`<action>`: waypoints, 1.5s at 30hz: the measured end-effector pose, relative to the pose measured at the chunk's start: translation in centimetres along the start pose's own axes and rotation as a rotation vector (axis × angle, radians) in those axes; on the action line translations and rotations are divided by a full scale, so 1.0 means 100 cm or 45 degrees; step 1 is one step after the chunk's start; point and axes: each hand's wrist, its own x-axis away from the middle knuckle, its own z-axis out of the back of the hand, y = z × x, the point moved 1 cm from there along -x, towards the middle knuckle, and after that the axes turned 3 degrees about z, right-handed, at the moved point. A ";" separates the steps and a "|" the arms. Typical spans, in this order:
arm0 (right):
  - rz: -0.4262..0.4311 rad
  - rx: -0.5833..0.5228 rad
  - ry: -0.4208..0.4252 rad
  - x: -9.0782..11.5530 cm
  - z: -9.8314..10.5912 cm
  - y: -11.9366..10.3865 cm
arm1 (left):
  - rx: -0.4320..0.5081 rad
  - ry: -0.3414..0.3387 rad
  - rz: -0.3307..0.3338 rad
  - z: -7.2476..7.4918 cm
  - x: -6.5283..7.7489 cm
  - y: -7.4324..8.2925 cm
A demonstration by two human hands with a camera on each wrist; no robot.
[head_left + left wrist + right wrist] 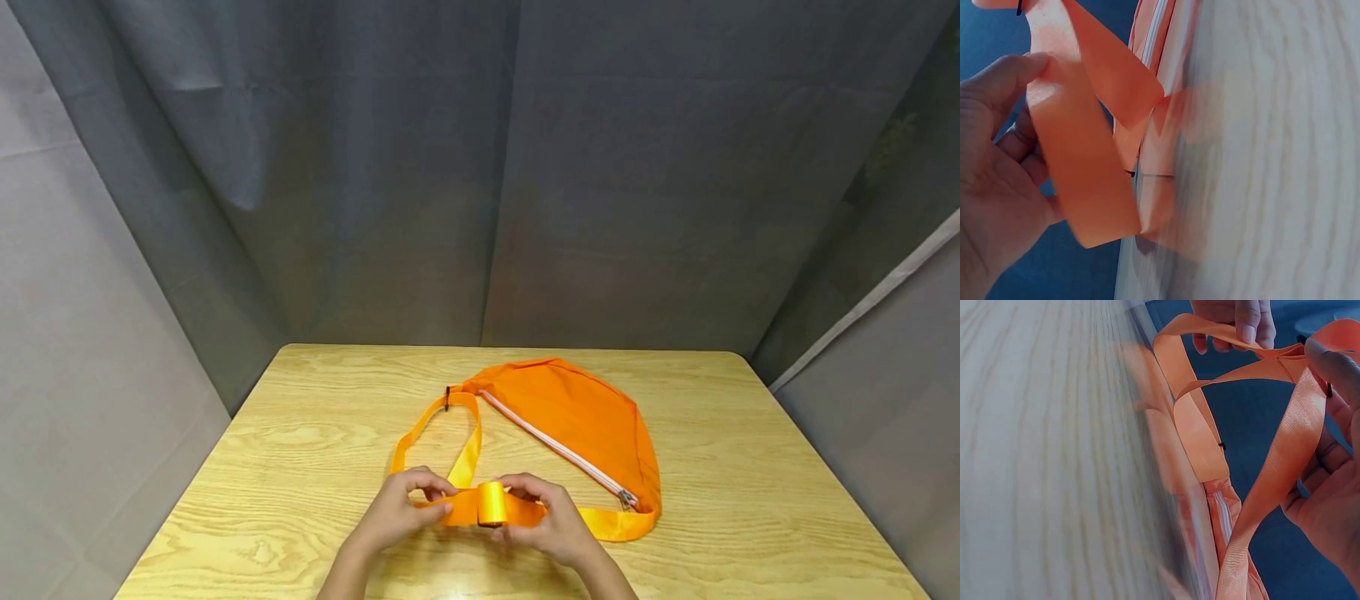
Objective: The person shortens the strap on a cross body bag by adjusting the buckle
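An orange waist bag [581, 408] lies on the table with its white zipper [551, 443] facing the near left. Its orange strap [461, 507] is lifted at the near side between both hands. My left hand [401, 508] pinches the strap between thumb and fingers, left of a raised strap loop [492, 502]. On the loop's other side, my right hand [551, 521] grips the strap beside a dark slider [1329, 390], seen partly in the right wrist view. Further back, the strap bends into a loop and meets a small black ring [447, 398] at the bag's corner.
A wood-grain table [285, 467] carries the bag. Grey cloth curtain [375, 167] hangs behind its far edge, and pale panels [75, 333] stand at the sides.
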 end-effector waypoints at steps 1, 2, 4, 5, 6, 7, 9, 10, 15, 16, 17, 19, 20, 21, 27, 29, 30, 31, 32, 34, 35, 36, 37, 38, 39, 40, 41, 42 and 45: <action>-0.002 -0.001 -0.001 0.000 0.000 0.000 | -0.003 0.007 0.002 0.000 -0.001 -0.005; -0.005 0.001 -0.001 0.000 0.000 0.000 | -0.005 0.013 0.006 0.000 -0.001 -0.010; -0.007 0.008 0.002 -0.001 0.000 0.001 | -0.012 0.026 0.016 0.001 -0.002 -0.019; -0.011 0.011 0.006 -0.001 0.001 0.001 | -0.019 0.031 0.017 0.003 -0.002 -0.022; -0.021 0.012 0.009 -0.001 0.001 0.001 | -0.027 0.039 0.013 0.004 -0.002 -0.024; -0.030 0.014 0.014 -0.001 0.001 0.000 | -0.033 0.047 0.007 0.006 -0.001 -0.026; -0.056 0.024 0.020 0.000 0.002 0.000 | -0.039 0.059 0.011 0.011 0.002 -0.024; -0.061 0.026 0.023 0.001 0.003 0.005 | -0.045 0.060 0.019 0.014 0.004 -0.020; -0.051 0.040 0.024 0.002 0.003 0.011 | -0.054 0.037 0.077 0.022 0.008 -0.019; -0.045 0.040 0.021 0.002 0.003 0.011 | -0.055 0.028 0.076 0.021 0.007 -0.024; -0.045 0.041 0.018 0.001 0.003 0.006 | -0.061 0.018 0.074 0.020 0.005 -0.029; -0.049 0.040 0.009 0.000 0.004 0.001 | -0.080 -0.005 0.051 0.016 0.002 -0.034; -0.050 0.040 0.002 -0.001 0.004 0.000 | -0.087 -0.020 0.037 0.014 0.001 -0.034; -0.050 0.039 -0.003 -0.002 0.004 0.000 | -0.091 -0.035 0.030 0.011 -0.001 -0.033; -0.058 0.019 -0.017 -0.003 0.003 -0.002 | -0.066 -0.092 -0.014 -0.004 -0.012 -0.030; -0.068 0.011 -0.018 -0.003 0.003 -0.002 | -0.060 -0.083 -0.041 -0.008 -0.014 -0.027; -0.074 0.010 -0.019 -0.003 0.003 -0.003 | -0.058 -0.074 -0.059 -0.009 -0.015 -0.024; -0.080 0.010 -0.019 -0.002 0.002 -0.003 | -0.054 -0.066 -0.075 -0.011 -0.015 -0.022; -0.083 0.012 -0.019 -0.002 0.002 -0.003 | -0.048 -0.060 -0.093 -0.012 -0.016 -0.020; -0.090 0.012 -0.016 -0.002 0.002 -0.003 | -0.034 -0.049 -0.122 -0.015 -0.017 -0.015; -0.090 0.015 -0.013 -0.002 0.002 -0.003 | -0.029 -0.041 -0.133 -0.015 -0.017 -0.014; -0.092 0.014 -0.013 -0.002 0.002 -0.003 | -0.029 -0.033 -0.147 -0.016 -0.017 -0.012; -0.094 0.011 -0.013 -0.002 0.002 -0.003 | -0.027 -0.026 -0.149 -0.017 -0.018 -0.012; -0.095 0.009 -0.014 -0.002 0.003 -0.003 | -0.030 -0.018 -0.151 -0.017 -0.018 -0.011; -0.098 0.007 -0.015 -0.002 0.003 -0.003 | -0.035 -0.010 -0.155 -0.017 -0.018 -0.011; -0.099 0.004 -0.019 -0.002 0.003 -0.003 | -0.038 -0.005 -0.153 -0.016 -0.018 -0.011; -0.101 0.000 -0.022 -0.002 0.003 -0.003 | -0.040 0.000 -0.147 -0.016 -0.017 -0.011; -0.103 -0.002 -0.023 -0.002 0.003 -0.003 | -0.043 0.001 -0.137 -0.015 -0.016 -0.011; -0.105 0.007 -0.017 -0.002 0.004 -0.002 | -0.047 0.006 -0.119 -0.010 -0.014 -0.012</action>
